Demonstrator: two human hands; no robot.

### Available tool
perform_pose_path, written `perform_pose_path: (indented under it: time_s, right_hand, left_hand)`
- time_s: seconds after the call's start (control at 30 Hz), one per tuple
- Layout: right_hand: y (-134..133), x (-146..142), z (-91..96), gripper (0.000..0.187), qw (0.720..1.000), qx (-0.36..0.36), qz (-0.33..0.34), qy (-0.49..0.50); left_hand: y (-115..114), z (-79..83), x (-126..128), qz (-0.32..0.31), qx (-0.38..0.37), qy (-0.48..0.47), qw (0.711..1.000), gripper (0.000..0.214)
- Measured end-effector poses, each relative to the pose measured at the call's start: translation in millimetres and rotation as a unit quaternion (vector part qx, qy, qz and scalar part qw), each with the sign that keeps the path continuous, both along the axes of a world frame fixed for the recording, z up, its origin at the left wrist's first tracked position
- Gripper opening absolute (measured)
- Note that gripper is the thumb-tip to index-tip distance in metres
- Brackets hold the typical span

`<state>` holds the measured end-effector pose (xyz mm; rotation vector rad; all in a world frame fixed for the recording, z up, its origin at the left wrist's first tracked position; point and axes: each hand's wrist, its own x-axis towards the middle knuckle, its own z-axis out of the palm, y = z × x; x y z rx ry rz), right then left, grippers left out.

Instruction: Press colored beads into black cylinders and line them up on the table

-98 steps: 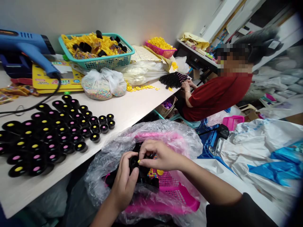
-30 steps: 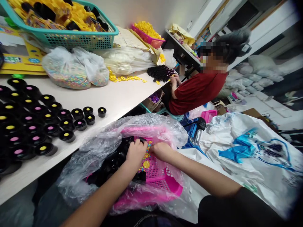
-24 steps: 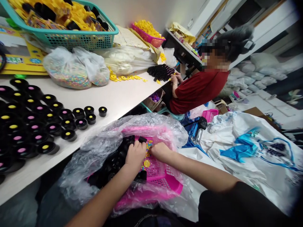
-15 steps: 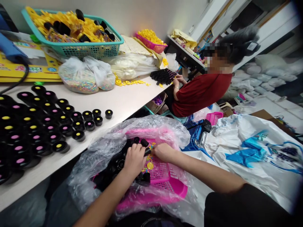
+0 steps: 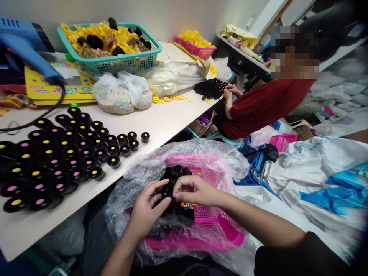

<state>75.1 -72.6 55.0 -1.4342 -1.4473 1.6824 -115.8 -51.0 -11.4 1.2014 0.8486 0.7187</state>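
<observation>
The left hand (image 5: pixel 148 205) has its fingers curled around a small round black plastic cap (image 5: pixel 166 190), its dark hollow end facing up, above the middle of a bright pink plastic mesh basket (image 5: pixel 230 234). The right hand (image 5: pixel 198 190) pinches a tiny pink bead (image 5: pixel 174 195) between thumb and forefinger, right beside the cap (whether bead and cap touch, I cannot tell).

Loose black plastic pieces (image 5: pixel 187 171) lie in the basket around the hands, with tiny multicoloured beads (image 5: pixel 188 206) partly visible under the right hand. A crumpled clear plastic bag (image 5: pixel 117 209) surrounds the basket.

On the pale counter (image 5: pixel 163 126) to the left stand rows of black cylinders with yellow or pink dots on top (image 5: pixel 71 163). Behind them sit knotted translucent bags of pastel beads (image 5: pixel 113 100) and a teal plastic basket (image 5: pixel 115 66) heaped with yellow pieces (image 5: pixel 99 34).
</observation>
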Motion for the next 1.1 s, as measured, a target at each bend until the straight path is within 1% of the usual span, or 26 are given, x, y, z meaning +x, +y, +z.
perform_pose_path:
  time_s: [0.03, 0.07, 0.13, 0.2, 0.27, 0.33, 0.37, 0.4, 0.43, 0.47, 0.57, 0.63, 0.67, 0.73, 0.77, 0.8, 0.87, 0.97, 1.1]
  right_hand:
    - [0, -3, -0.3, 0.021, 1.000, 0.007, 0.001, -0.002]
    - [1, -4, 0.7, 0.021, 0.999, 0.032, -0.001, -0.018]
    - [3, -6, 6.3, 0.018, 0.988, 0.131, 0.006, -0.084]
    - [7, -5, 14.5, 0.016, 0.954, 0.245, 0.048, -0.167]
    - [11, -5, 21.8, 0.018, 0.908, 0.323, 0.112, -0.243]
    - [15, -6, 25.5, 0.021, 0.871, 0.358, 0.156, -0.297]
    - [16, -6, 26.0, 0.022, 0.860, 0.366, 0.167, -0.313]
    - [18, -6, 25.8, 0.023, 0.856, 0.366, 0.175, -0.319]
    - [19, -7, 25.2, 0.023, 0.860, 0.360, 0.177, -0.314]
    - [19, -7, 24.4, 0.022, 0.871, 0.349, 0.173, -0.301]
    - [22, -9, 22.0, 0.013, 0.919, 0.281, 0.135, -0.242]
    - [24, -10, 19.6, 0.006, 0.953, 0.210, 0.087, -0.202]
    - [24, -11, 17.6, 0.007, 0.970, 0.163, 0.059, -0.170]
    - [27, -14, 12.1, 0.019, 0.996, 0.058, 0.006, -0.066]
    - [28, -16, 8.6, 0.026, 1.000, 0.006, -0.011, -0.002]
    - [28, -19, 5.1, 0.031, 0.997, -0.041, -0.019, 0.060]
    - [30, -24, -1.6, 0.038, 0.984, -0.097, -0.019, 0.147]
    - [30, -32, -9.0, 0.042, 0.975, -0.116, -0.012, 0.189]
    - [28, -37, -14.8, 0.044, 0.972, -0.123, -0.011, 0.198]
  left_hand:
    - [-1, -1.4, 0, 0.004, -0.010, -0.008, 1.000, 0.036]
    - [-3, -3.3, -1, 0.002, -0.014, -0.018, 1.000, 0.034]
    - [-6, -7.4, -1, -0.011, -0.005, -0.037, 0.999, 0.036]
    - [-10, -10.0, -3, -0.019, 0.040, -0.023, 0.999, 0.040]
    - [-12, -10.5, -3, -0.016, 0.120, 0.031, 0.992, 0.042]
    - [-14, -9.4, -4, -0.010, 0.192, 0.083, 0.978, 0.042]
    - [-14, -8.6, -3, -0.008, 0.215, 0.097, 0.972, 0.041]
    - [-15, -7.7, -3, -0.007, 0.232, 0.104, 0.967, 0.040]
    - [-15, -6.9, -2, -0.005, 0.245, 0.108, 0.963, 0.039]
    - [-15, -6.1, -2, -0.004, 0.256, 0.112, 0.960, 0.039]
    - [-16, -4.2, -1, -0.008, 0.282, 0.120, 0.952, 0.038]
    - [-17, -3.4, -1, -0.010, 0.296, 0.126, 0.947, 0.037]
    - [-17, -2.9, -1, -0.007, 0.304, 0.128, 0.944, 0.037]
    - [-18, -1.4, -2, -0.002, 0.319, 0.123, 0.940, 0.037]
    - [-18, -0.3, -2, 0.000, 0.326, 0.115, 0.938, 0.038]
    - [-18, 1.1, -2, 0.001, 0.330, 0.104, 0.938, 0.038]
    - [-18, 4.0, -1, 0.002, 0.331, 0.078, 0.940, 0.036]
    - [-20, 6.9, 0, 0.006, 0.318, 0.054, 0.946, 0.034]
    - [-22, 6.2, 1, 0.005, 0.280, 0.029, 0.959, 0.032]
